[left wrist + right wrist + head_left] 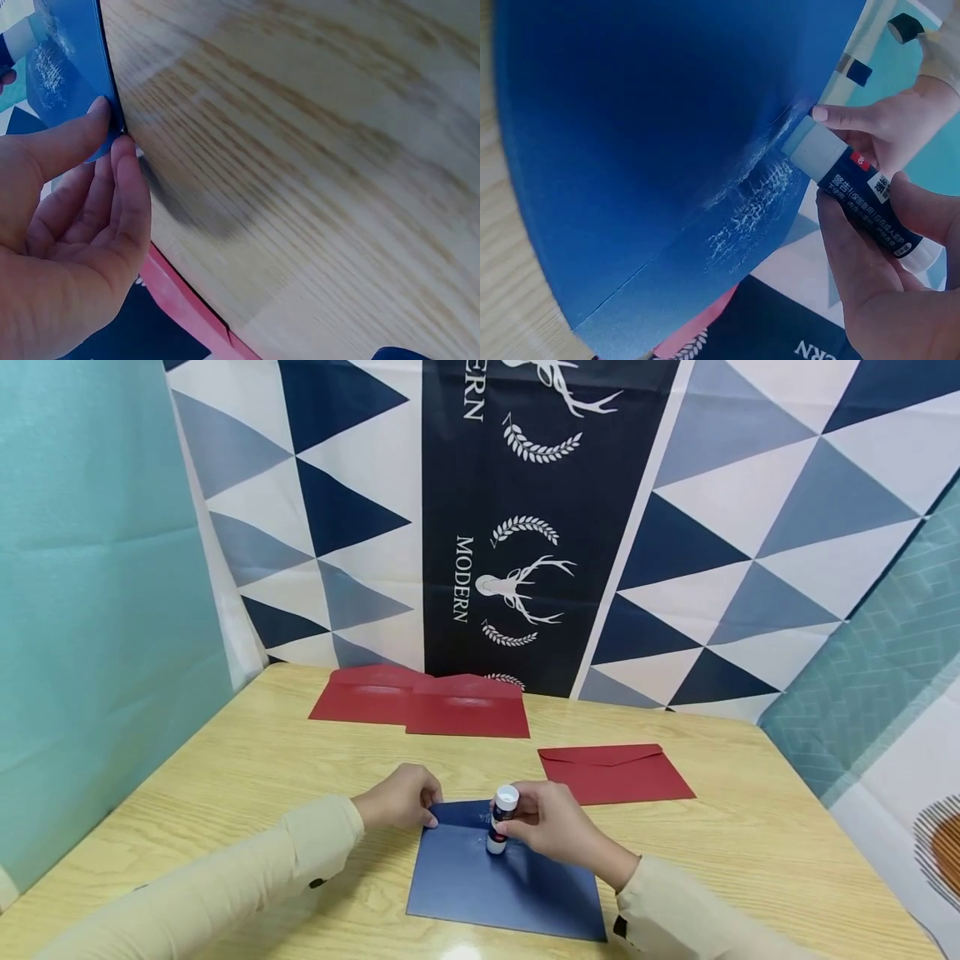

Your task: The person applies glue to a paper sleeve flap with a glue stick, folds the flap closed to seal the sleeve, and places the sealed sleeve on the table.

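Observation:
A dark blue envelope (465, 889) lies on the table with its flap opened away from the person. My left hand (399, 797) pinches its far left corner; in the left wrist view the thumb (86, 129) presses on top, with fingers at the edge. In my right hand (558, 828) is a glue stick (498, 831), white at both ends with a dark label, tilted slightly. Its lower end is at the envelope near the flap fold. Whitish glue streaks (754, 210) cover part of the flap in the right wrist view.
Two red envelopes (468, 712) overlap at the back of the wooden table (247, 777). Another red envelope (615, 774) lies behind the right hand, to the right. A patterned curtain (360, 527) hangs along the table's far edge.

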Tool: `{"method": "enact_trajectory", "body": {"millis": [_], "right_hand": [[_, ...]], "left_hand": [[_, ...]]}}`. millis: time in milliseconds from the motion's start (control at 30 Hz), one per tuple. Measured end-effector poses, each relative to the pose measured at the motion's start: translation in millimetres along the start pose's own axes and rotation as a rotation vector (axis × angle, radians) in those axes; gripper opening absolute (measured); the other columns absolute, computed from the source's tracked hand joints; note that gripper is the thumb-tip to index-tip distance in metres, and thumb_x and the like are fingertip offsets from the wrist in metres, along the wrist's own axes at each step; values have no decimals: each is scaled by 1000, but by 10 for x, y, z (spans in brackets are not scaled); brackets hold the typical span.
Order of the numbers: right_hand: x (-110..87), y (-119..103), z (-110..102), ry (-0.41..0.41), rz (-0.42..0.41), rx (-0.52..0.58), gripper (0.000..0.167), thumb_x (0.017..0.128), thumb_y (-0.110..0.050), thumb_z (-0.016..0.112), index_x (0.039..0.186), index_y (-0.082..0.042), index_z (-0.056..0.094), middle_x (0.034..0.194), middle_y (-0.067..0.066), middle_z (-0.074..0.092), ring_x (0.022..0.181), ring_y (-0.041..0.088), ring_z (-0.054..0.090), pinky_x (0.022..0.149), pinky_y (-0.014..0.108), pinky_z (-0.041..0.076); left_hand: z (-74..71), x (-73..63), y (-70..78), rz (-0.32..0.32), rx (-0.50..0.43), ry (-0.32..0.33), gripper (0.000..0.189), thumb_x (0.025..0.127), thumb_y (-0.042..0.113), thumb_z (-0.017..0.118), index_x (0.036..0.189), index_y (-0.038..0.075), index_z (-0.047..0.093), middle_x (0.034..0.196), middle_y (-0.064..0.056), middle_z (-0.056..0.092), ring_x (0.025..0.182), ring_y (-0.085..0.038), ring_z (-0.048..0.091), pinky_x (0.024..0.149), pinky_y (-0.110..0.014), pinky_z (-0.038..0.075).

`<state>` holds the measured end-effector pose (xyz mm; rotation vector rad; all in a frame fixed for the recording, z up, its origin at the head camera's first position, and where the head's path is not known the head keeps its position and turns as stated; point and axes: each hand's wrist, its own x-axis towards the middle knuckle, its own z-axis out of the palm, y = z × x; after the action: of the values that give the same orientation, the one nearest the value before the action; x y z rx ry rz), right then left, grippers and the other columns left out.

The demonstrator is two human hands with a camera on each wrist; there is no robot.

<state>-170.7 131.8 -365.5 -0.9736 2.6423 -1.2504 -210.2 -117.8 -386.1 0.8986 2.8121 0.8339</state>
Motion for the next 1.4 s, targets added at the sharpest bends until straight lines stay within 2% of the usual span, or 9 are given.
{"method": "enact_trajectory", "body": {"millis": [233, 467, 600, 767, 967, 1067, 1200, 1300, 1400], "right_hand": [[115, -44, 64, -34, -3, 1, 15, 83, -8, 72, 96, -3, 67, 89, 8, 73, 84, 14, 72, 76, 20, 57], [182, -29, 107, -45, -19, -64, 16, 82, -7, 74, 95, -5, 66, 90, 6, 71, 84, 13, 71, 75, 20, 57], [184, -21, 106, -60, -21, -82, 14, 82, -6, 74, 93, -6, 65, 88, 5, 70, 81, 10, 68, 72, 17, 54], [170, -3, 90, -72, -5, -97, 13, 83, -5, 72, 93, -8, 64, 86, 2, 69, 76, 4, 63, 69, 16, 52], [77, 59, 61, -52, 4, -120, 13, 84, -6, 71, 94, -9, 64, 86, 2, 69, 67, 1, 54, 61, 17, 46], [-2, 98, 36, -32, -11, -124, 14, 85, -7, 71, 97, -7, 64, 88, 3, 70, 67, 0, 55, 61, 17, 47], [-87, 142, -35, -1, -31, -140, 15, 84, -5, 71, 97, -7, 64, 88, 3, 71, 75, 4, 66, 68, 16, 53], [-151, 171, -104, 14, -28, -141, 16, 83, -3, 71, 97, -6, 65, 88, 3, 71, 81, 10, 72, 73, 18, 56], [-210, 196, -164, 15, -9, -151, 18, 82, -4, 72, 98, -6, 65, 87, 2, 70, 80, 10, 71, 72, 19, 56]], "left_hand": [[11, 30, -14, -7, -25, 23, 15, 70, 5, 83, 67, 6, 68, 61, 2, 59, 59, -5, 47, 56, -18, 43], [34, 88, 11, -27, -22, 28, 17, 69, 4, 84, 64, 7, 67, 56, 3, 54, 57, -6, 45, 54, -17, 40], [37, 111, 31, -17, -9, 14, 17, 68, 4, 84, 64, 6, 68, 56, 4, 53, 57, -6, 45, 54, -17, 39], [28, 155, 43, 5, 18, -36, 18, 69, 3, 83, 64, 5, 66, 55, 6, 47, 56, -5, 42, 54, -17, 37], [38, 239, 76, -26, 28, -138, 23, 71, 3, 82, 64, 5, 60, 56, 7, 37, 57, -7, 36, 58, -20, 34], [35, 249, 82, -46, 46, -167, 30, 72, 4, 82, 61, 8, 54, 55, 6, 33, 57, -9, 32, 60, -23, 34], [3, 238, 86, -93, 45, -177, 36, 71, 4, 82, 59, 10, 49, 54, 5, 31, 58, -10, 30, 62, -27, 33], [-23, 223, 79, -121, 46, -176, 31, 71, 3, 83, 60, 9, 54, 55, 5, 34, 58, -10, 32, 61, -26, 34], [-37, 209, 59, -139, 56, -169, 27, 70, 4, 83, 62, 8, 58, 55, 6, 37, 58, -8, 34, 60, -24, 35]]}}
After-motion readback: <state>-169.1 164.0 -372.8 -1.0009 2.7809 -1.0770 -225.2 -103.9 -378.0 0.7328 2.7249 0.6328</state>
